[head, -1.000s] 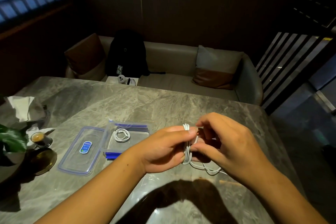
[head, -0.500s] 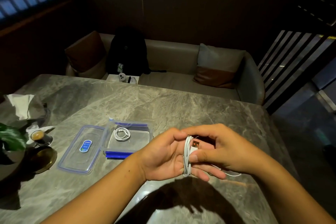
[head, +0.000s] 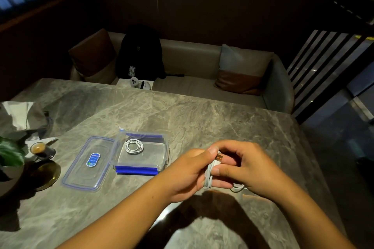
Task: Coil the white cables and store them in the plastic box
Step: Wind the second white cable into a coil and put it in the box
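My left hand (head: 188, 172) grips a bundle of white cable (head: 209, 176) wound into loops, over the marble table (head: 182, 111). My right hand (head: 244, 166) pinches the same cable near its USB plug (head: 219, 157), whose orange insert faces up. A short loose end of that cable (head: 237, 188) trails under my right hand. To the left stands the open clear plastic box (head: 159, 159) with blue clips, and one coiled white cable (head: 133, 146) lies inside it. Its clear lid (head: 79, 174) lies flat beside the box on the left.
A small cup of coffee (head: 38, 148) on a saucer, a dark round dish (head: 46, 174), a plant leaf (head: 10, 153) and a tissue holder (head: 18, 115) crowd the table's left edge. Beyond the table is a sofa with a black backpack (head: 139, 54) and cushions.
The cable's trailing end has shortened as more went into the bundle. Both hands shifted a little toward me and the plug now points up between my right fingers.
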Tool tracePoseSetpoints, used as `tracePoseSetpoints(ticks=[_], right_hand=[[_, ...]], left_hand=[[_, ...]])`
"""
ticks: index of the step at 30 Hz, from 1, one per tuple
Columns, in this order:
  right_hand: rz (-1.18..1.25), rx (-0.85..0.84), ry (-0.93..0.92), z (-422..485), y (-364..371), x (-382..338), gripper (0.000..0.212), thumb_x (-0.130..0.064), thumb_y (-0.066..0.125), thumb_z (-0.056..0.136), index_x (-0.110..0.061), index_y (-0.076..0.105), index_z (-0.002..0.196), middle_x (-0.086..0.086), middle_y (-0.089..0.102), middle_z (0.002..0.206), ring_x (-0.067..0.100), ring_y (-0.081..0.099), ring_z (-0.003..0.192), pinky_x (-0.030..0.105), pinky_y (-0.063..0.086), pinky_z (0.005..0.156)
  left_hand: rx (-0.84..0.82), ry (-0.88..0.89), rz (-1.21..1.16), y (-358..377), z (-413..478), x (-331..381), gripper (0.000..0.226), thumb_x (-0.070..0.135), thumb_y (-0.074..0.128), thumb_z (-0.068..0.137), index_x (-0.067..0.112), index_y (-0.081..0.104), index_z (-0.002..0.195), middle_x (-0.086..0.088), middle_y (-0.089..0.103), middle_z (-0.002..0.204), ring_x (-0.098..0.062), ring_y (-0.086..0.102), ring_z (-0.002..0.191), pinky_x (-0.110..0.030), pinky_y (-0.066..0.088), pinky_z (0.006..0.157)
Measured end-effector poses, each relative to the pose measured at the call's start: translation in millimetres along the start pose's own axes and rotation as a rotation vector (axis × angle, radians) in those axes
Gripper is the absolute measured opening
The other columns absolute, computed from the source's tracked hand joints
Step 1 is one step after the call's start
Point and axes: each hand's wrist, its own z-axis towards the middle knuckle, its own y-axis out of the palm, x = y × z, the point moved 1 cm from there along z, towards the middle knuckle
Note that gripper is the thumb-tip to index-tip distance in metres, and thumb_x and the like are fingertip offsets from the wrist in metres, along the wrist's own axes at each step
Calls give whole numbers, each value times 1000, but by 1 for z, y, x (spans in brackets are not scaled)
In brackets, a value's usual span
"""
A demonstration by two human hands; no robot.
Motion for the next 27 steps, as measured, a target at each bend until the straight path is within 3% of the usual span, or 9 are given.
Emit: tracePoseSetpoints(ticks=[4,7,10,13,17,19,21,24,27], right_hand=[[-83,179,89,-1,9,11,22,-31,85,71,-32,72,88,-11,69,69,3,62,62,30,53,62],[-63,326,153,-4,21,20,18,-31,85,71,-29,69,76,-10,67,63,4,57,53,23,46,54],[70,430,211,-5,32,25,16,-25,84,75,-23,68,75,-7,70,61,5,60,51,30,51,55],[215,502,249,-6,38,28,14,-18,82,78,-19,68,77,-1,74,64,17,70,56,37,58,59],[383,574,289,-9,40,34,11,-12,79,80,-12,68,79,2,71,64,16,69,54,32,56,52],[293,539,281,-12,42,38,13,-17,80,81,-18,67,78,0,68,60,12,65,52,37,57,53],[45,483,243,-14,42,41,17,-27,81,79,-25,65,82,-8,66,62,7,61,54,31,55,56],[-206,404,121,-14,34,42,30,-30,80,79,-34,61,101,-16,64,85,5,64,75,23,52,65],[-367,325,-70,-12,29,39,14,-28,72,88,-28,63,99,-16,57,93,7,61,80,30,54,67]], left_hand=[[301,136,201,5,5,-5,43,32,55,97,-7,71,96,-16,72,82,-23,70,71,-27,60,59],[476,268,436,-2,5,-7,38,23,52,100,-2,68,78,-2,66,56,-10,62,49,-18,49,48],[467,267,420,-9,7,-13,35,19,47,103,-6,69,91,-8,67,66,-16,61,59,-23,51,59],[370,244,362,-13,4,-19,24,18,56,91,6,72,105,-8,70,80,-14,62,71,-22,50,69],[362,195,128,-24,1,-22,26,5,59,89,1,66,114,-15,68,84,-16,62,68,-31,52,76],[393,179,161,-28,0,-23,23,-2,52,96,-3,65,115,-13,66,80,-14,59,64,-31,51,75],[399,174,211,-29,1,-22,23,-3,49,97,-2,67,112,-9,65,77,-14,56,62,-34,49,76],[405,167,322,-32,2,-20,22,-2,49,98,2,68,108,-5,66,73,-12,53,58,-28,48,69],[413,156,388,-36,4,-19,21,0,50,98,2,69,107,-5,65,72,-12,52,57,-22,47,64]])
